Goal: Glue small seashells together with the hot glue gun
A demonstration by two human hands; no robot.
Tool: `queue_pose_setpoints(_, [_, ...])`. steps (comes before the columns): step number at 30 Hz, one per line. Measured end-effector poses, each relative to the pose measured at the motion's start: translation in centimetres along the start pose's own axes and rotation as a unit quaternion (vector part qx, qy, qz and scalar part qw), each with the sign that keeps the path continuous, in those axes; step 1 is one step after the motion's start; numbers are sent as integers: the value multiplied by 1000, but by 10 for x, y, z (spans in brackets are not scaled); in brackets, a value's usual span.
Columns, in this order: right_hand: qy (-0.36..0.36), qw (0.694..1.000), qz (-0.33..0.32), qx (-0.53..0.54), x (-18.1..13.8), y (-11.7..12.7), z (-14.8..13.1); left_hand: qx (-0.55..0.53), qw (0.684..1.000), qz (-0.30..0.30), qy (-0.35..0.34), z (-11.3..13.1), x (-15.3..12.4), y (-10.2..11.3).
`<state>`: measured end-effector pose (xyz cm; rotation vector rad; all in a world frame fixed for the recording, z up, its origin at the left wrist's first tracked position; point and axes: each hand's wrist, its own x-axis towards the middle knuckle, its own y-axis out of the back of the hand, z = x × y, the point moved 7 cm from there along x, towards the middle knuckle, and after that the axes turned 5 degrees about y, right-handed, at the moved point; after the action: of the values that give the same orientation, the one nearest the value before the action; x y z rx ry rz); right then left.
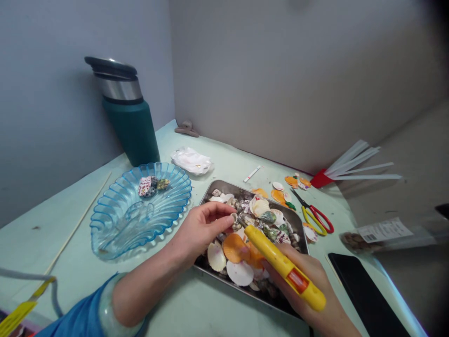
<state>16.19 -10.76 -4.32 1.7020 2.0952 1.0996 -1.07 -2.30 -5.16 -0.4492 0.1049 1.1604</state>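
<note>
Over a metal tray (224, 279) heaped with seashells, my left hand (206, 222) pinches a small pale shell (234, 217) between thumb and fingertips. My right hand (308, 276) is wrapped around a yellow glue gun (277, 257) with a red window in its body. The gun's nozzle points up and left, close to the small shell; whether they touch I cannot tell. Orange scallop shells (234, 248) and a white one (240, 273) lie in the tray's near part, below my hands. My right forearm hides the tray's near right corner.
Left of the tray sits a blue shell-shaped glass dish (115, 210) with a few shells, a teal bottle (135, 126) behind it. To the right are scissors (314, 215), a red cup (320, 179) of glue sticks, a black phone-like slab (365, 295) and a plastic bag (389, 234).
</note>
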Motion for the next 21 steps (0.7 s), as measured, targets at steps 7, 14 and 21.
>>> queue_pose_setpoints(7, [30,999,3,-15,2,3,-4,-1,1000,-1,3,-3,3,1])
queue_pose_setpoints(14, [38,999,11,3,4,3,-10,14,1000,-7,-11,-4,3,1])
queue_pose_setpoints(21, [36,999,23,-10,6,6,-12,103,992,14,-68,-1,2,4])
